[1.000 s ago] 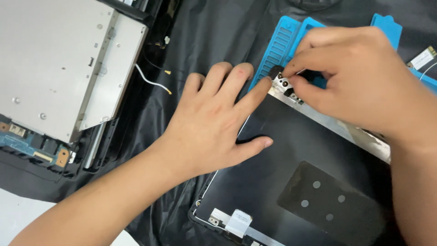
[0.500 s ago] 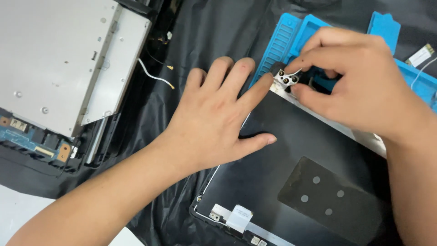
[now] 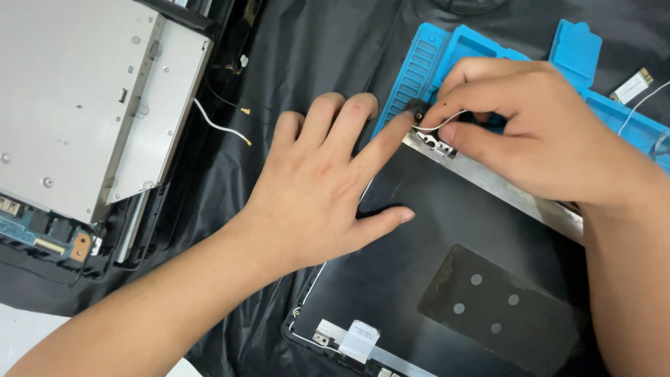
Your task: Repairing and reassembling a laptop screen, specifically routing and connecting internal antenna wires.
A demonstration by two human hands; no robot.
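Note:
My left hand (image 3: 321,188) lies flat with fingers spread on the top left corner of a dark laptop lid panel (image 3: 419,279), its index fingertip touching the corner hinge bracket (image 3: 429,139). My right hand (image 3: 537,139) is curled over that same corner, thumb and forefinger pinching a thin white wire (image 3: 440,126) at the bracket. A silver metal strip (image 3: 502,185) runs along the panel's top edge under my right hand.
A blue plastic parts tray (image 3: 579,49) lies behind the panel. At left sits an opened laptop base with a silver drive cover (image 3: 77,98) and exposed blue circuit board (image 3: 28,227). Loose white antenna wire (image 3: 223,126) rests on the black cloth (image 3: 314,56).
My right hand's fingers have shifted at the corner bracket, and the white wire now shows pinched between them. My left hand stays pressed on the panel.

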